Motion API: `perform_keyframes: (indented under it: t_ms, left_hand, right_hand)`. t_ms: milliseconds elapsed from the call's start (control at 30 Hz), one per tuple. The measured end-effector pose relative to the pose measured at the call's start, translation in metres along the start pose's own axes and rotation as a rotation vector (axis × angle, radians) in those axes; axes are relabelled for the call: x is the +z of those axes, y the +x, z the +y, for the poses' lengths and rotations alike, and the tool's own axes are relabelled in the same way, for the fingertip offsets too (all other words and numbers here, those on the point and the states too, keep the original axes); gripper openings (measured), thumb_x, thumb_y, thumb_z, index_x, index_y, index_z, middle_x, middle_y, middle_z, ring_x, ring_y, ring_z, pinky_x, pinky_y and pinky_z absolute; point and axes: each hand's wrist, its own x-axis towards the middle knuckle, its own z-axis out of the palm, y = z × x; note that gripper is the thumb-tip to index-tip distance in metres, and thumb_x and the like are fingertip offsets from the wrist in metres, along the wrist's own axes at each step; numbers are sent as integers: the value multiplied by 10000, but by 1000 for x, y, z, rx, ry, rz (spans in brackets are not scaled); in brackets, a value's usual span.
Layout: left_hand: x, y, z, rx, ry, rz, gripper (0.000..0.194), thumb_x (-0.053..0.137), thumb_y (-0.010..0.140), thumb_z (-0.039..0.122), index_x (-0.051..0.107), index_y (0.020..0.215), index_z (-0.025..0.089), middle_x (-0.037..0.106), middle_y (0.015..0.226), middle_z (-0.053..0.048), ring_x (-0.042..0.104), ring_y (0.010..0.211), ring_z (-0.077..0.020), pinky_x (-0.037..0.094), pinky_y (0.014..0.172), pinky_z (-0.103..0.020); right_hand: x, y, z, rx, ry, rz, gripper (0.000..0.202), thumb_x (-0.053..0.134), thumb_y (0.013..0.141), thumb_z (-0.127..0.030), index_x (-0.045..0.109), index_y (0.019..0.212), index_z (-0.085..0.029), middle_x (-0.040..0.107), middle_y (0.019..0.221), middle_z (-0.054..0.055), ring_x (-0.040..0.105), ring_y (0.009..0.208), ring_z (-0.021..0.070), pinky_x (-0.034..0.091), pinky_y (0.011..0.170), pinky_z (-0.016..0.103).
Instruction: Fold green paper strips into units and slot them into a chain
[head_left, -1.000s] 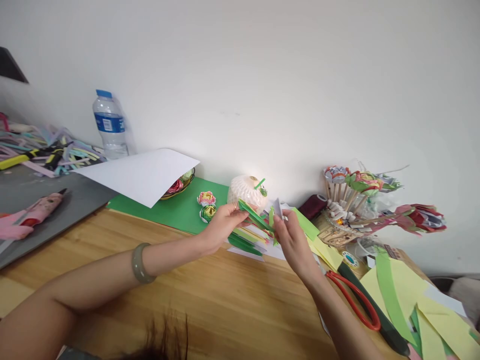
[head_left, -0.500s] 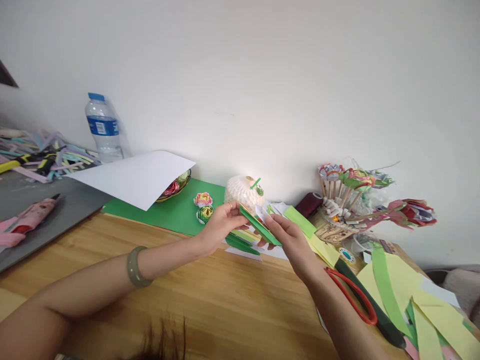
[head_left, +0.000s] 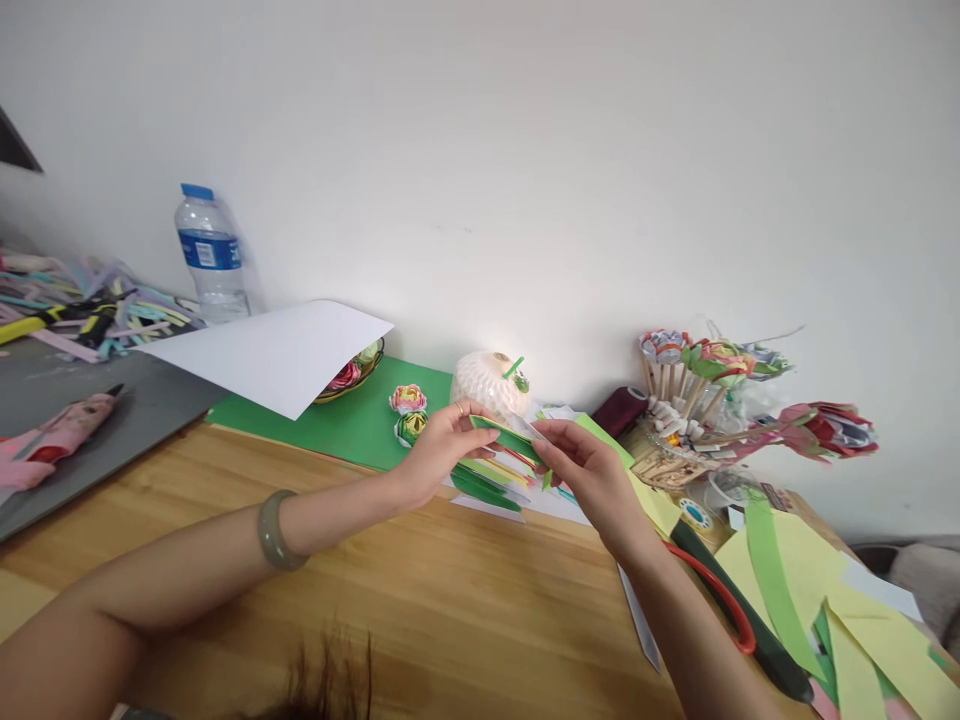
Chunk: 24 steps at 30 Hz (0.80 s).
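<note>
Between my hands is a small stack of folded green and white paper (head_left: 504, 436). My left hand (head_left: 444, 446) pinches its left end, thumb in front and fingers behind. At its right end, my right hand (head_left: 577, 458) is closed on the paper, with a white piece near the fingertips. Below and behind the hands lie green, yellow and white paper strips (head_left: 486, 490). Two small paper flowers (head_left: 409, 428) rest on a green sheet (head_left: 300, 432) left of my left hand. A white netted round object (head_left: 480, 382) stands just behind the hands.
A water bottle (head_left: 210, 255), white sheet (head_left: 274, 350) and pink glue gun (head_left: 64, 440) are at left. Paper flowers on sticks in a glass holder (head_left: 667, 455), a dark thread spool (head_left: 619, 408), red-handled scissors (head_left: 731, 600) and yellow paper (head_left: 795, 560) are at right.
The green paper has turned from a downward slant to nearly level. My right hand has shifted its hold and its fingers have moved slightly. More coloured strips show beneath the hands.
</note>
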Motion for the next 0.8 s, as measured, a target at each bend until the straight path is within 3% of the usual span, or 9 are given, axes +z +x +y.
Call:
perform_keyframes:
  t_ms: [333,533,800]
  left_hand:
    - [-1,-1,2,-32,-195,-137,170,712,705,248,625,816,152,657,767,-1,638,720,-122,495,723,-241]
    - [4,-4,5,6,-214,-213,248,758,658,223,665,883,175,679,919,-21,635,831,-155,490,784,-272]
    - [2,-3,4,41,-226,-224,162,772,653,204,661,765,170,646,813,11,620,759,-110,502,728,-227]
  right_hand:
    - [4,-1,2,-88,86,58,295,686,699,-409,653,899,-194,634,759,10,535,578,115,432,500,239]
    - [11,-4,3,-139,100,94,253,691,700,-384,650,880,-211,656,834,20,579,694,152,458,567,261]
    - [12,-8,1,-161,90,75,200,685,717,-356,657,865,-225,660,838,13,588,728,155,471,614,269]
